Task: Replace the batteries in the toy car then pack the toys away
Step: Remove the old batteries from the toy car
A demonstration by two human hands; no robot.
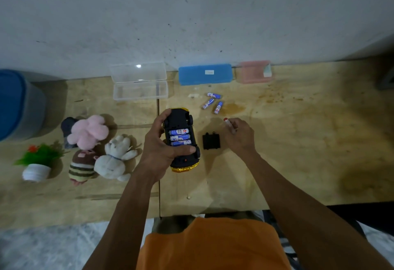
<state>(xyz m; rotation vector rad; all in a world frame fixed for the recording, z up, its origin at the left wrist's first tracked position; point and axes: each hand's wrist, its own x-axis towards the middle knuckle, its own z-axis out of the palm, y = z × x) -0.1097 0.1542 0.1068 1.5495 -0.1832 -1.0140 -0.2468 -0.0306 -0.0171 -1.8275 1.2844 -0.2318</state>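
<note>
Three batteries (179,137) lie side by side in the open bay of the toy car (181,139), their long axes running across the car's width. The car is turned underside up and held just above the worktop (298,141) by the left hand (158,148), whose fingers (183,150) wrap around the body from the left, the thumb resting near the front end and the fingertips curling over the near edge of the bay. The car's own long axis points away from the person, towards the wall.

The battery cover (211,141), a small black plate, lies flat on the worktop just to the right of the car, between the two hands. It is nearer the right hand (239,135), lying beside and slightly below that hand's fingers. The right hand's fingers are closed loosely around a small screwdriver (229,124) with a red tip pointing away from the person. Judged from this layout, the next step calls for the cover to travel leftwards onto the bay.

Three loose batteries (213,102) lie scattered beyond the cover, well clear of both hands.

Containers stand along the wall. A clear case (139,82) lies open and appears empty. A blue case (205,74) is shut, contents hidden. A pink box (253,72) holds a pale block at its right end. Soft toys (96,146) and a small potted plant (37,163) wait on the left, not yet packed.
</note>
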